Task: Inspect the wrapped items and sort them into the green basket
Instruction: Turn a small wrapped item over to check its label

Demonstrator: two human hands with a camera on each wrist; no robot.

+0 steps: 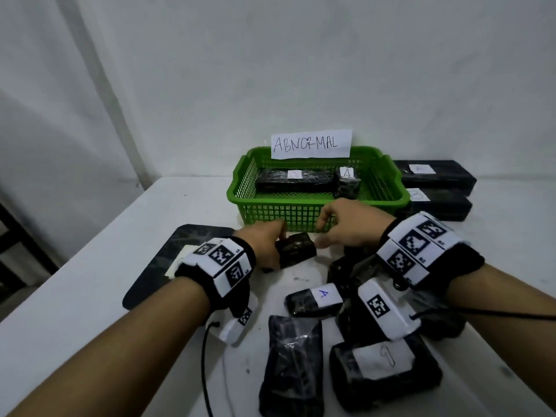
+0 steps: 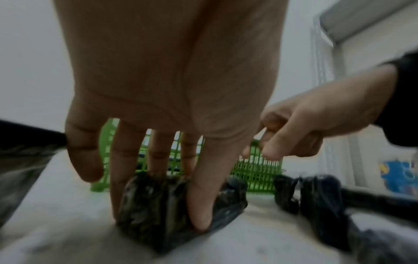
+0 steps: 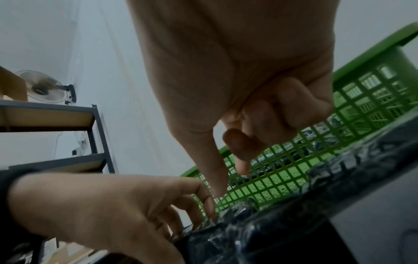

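before the green plastic mesh basket [image 1: 304,212], on the white table [image 1: 90,281]: small black film-wrapped block [image 1: 296,250], left hand [image 1: 264,245] pinching it upright, presumably for inspection; right hand [image 1: 350,225] loosely curled, holding nothing.

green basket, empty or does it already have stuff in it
Not empty: the green plastic mesh basket holds two black plastic-wrapped items, a long one and a short one.

white wall [image 1: 270,55]; metal shelving [image 3: 97,135], wall fan [image 3: 43,87]
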